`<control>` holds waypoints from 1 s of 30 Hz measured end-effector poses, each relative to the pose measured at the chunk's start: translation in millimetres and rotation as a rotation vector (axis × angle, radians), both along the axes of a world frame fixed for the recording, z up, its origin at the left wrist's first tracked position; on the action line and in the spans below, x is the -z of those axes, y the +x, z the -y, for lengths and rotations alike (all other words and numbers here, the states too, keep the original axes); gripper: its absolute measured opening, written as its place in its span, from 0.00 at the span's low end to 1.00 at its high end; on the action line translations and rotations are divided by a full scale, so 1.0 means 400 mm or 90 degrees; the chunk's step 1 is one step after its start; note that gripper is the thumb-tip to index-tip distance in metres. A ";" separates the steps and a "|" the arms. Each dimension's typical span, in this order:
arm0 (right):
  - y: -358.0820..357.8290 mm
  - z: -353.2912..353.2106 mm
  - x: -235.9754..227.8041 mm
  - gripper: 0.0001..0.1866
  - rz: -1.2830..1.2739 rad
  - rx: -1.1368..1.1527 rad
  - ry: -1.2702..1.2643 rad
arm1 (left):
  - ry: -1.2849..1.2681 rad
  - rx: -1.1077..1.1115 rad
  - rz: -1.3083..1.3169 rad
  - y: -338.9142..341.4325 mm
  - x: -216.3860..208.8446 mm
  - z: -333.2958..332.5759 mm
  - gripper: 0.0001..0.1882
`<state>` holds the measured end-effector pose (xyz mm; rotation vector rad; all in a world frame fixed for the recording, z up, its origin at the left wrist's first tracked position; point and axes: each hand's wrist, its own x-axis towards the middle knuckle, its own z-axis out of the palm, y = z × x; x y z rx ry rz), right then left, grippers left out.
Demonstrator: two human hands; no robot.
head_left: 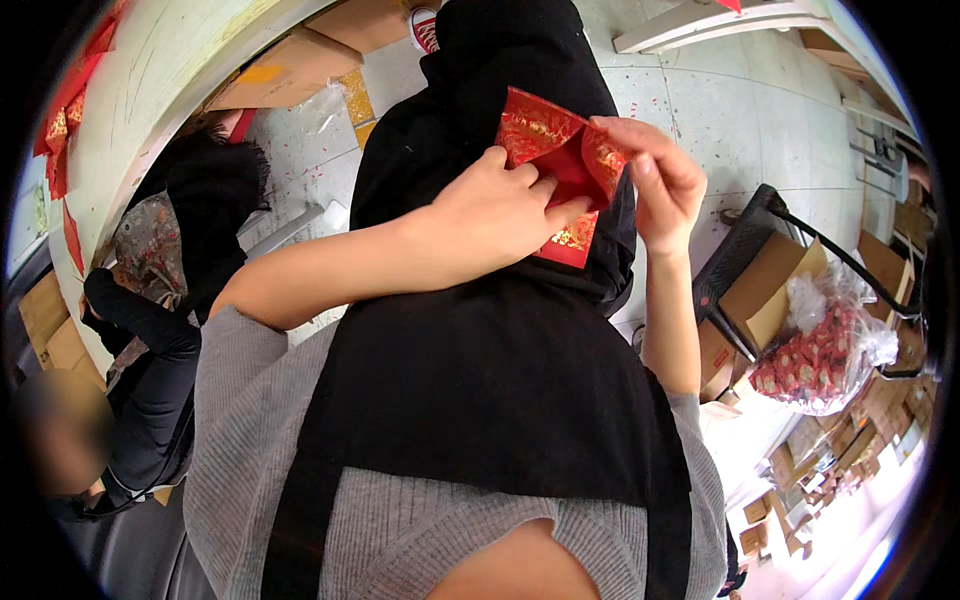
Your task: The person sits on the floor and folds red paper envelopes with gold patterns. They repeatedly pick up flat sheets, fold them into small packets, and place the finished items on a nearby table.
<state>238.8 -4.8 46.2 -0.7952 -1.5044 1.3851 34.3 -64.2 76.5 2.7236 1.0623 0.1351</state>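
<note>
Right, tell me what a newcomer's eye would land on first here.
Most likely the bright red-and-gold paper, upper centre, held between the left hand and right hand against black clothing. Next, probably the clear plastic bag of red pieces at the right, beside an open cardboard box. A red-and-white shoe also stands out at the top edge, left of centre.

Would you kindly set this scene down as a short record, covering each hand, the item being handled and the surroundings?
Left hand: fingers against the red-and-gold paper
Right hand: pinching the paper's right side
Paper's state: partly opened, over the black-clothed lap
At right: clear bag of red items, near a cardboard box
At left: another person in dark clothing
</note>
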 end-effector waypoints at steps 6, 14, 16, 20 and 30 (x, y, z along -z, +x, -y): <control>0.015 0.042 0.035 0.11 -0.024 0.033 0.058 | 0.169 -0.146 0.437 -0.093 -0.014 -0.152 0.12; -0.040 0.118 -0.029 0.20 0.216 0.396 0.350 | -0.275 -0.247 0.545 -0.102 0.088 -0.199 0.18; -0.067 0.168 -0.078 0.20 0.211 0.189 -0.009 | -0.293 -0.269 0.547 -0.094 0.093 -0.199 0.18; -0.131 0.143 -0.036 0.30 0.036 0.144 -0.428 | -0.238 -0.266 0.521 -0.084 0.084 -0.211 0.18; -0.123 0.070 -0.083 0.18 -0.279 -0.023 -0.784 | -0.259 -0.257 0.515 -0.089 0.084 -0.219 0.16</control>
